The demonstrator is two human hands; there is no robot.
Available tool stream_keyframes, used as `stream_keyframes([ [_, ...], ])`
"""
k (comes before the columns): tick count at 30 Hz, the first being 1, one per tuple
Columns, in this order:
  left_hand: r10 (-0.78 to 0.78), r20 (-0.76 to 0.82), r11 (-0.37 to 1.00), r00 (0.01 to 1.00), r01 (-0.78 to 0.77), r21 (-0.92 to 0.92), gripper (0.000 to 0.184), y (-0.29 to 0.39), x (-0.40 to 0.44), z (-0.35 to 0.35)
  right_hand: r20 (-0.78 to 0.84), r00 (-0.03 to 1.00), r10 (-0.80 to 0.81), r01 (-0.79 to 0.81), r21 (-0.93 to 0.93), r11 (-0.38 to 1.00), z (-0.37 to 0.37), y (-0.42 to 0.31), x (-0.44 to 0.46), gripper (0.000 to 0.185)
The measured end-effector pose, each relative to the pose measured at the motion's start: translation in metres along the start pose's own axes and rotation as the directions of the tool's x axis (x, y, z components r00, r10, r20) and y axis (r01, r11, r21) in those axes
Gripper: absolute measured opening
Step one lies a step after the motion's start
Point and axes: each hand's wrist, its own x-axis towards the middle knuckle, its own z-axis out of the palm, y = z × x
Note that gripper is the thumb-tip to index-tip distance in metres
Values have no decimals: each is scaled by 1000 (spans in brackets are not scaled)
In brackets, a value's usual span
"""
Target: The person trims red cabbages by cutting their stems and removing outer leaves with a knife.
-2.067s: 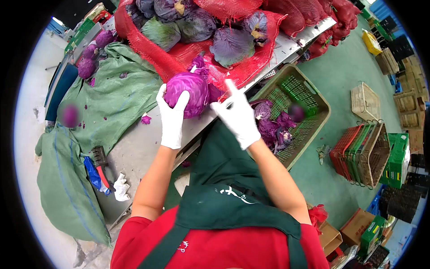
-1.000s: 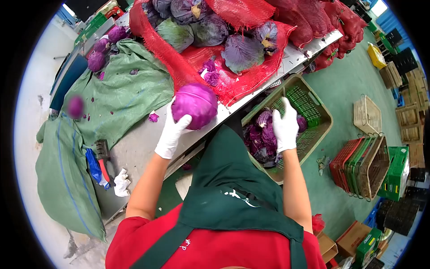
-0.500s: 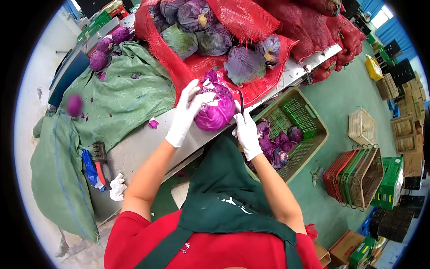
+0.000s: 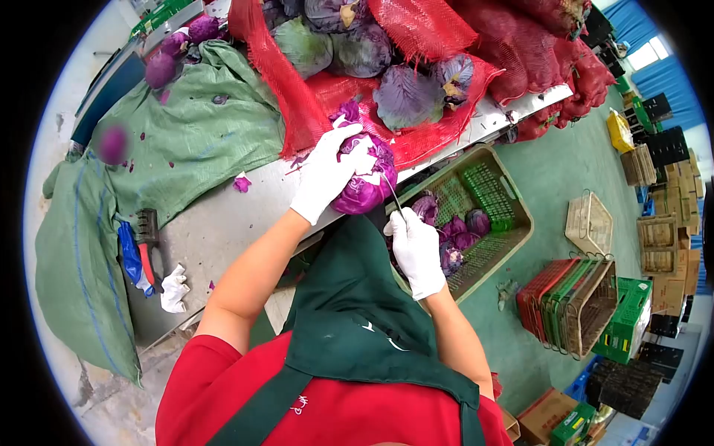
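Note:
A purple cabbage (image 4: 364, 193) rests at the table's front edge, with a pale cut patch on its upper side. My left hand (image 4: 326, 177), in a white glove, is closed round its left side. In my gloved right hand (image 4: 415, 249) is a thin knife (image 4: 393, 195), its blade slanting up against the cabbage's right side. Just behind lies an opened red mesh sack (image 4: 431, 145) with several purple cabbages (image 4: 406, 102) on it. Beneath my right hand, a green plastic crate (image 4: 500, 256) holds purple cabbages and leaves (image 4: 462, 236).
Green woven sacking (image 4: 201, 130) covers the table's left part, with trimmed cabbages (image 4: 161, 70) at its far end. A red-handled tool (image 4: 149, 249) and a crumpled white glove or cloth (image 4: 174, 288) lie nearby. Full red sacks (image 4: 513, 56) are piled back right; stacked crates (image 4: 569, 305) stand on the floor.
The knife, upright beside the cabbage before, now tilts left with its blade against it. My right hand has moved down; my left hand has shifted further over the cabbage. The view has shifted slightly.

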Motion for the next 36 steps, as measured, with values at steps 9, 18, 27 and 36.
stream_keyframes([
  [9,-157,135,793,978,206,-573,46,-20,-1,-4,54,953,297,-288,450,845,32,1,22,33],
  [18,-140,-98,990,985,140,-11,51,-21,13,-18,-41,994,101,-80,356,931,31,31,54,32],
  [27,-197,-41,976,979,200,81,43,-25,34,-11,-52,998,-20,19,-27,999,13,11,23,23],
  [36,-164,-6,985,987,164,45,46,-26,33,-11,-73,992,-100,91,-110,990,22,14,31,21],
])
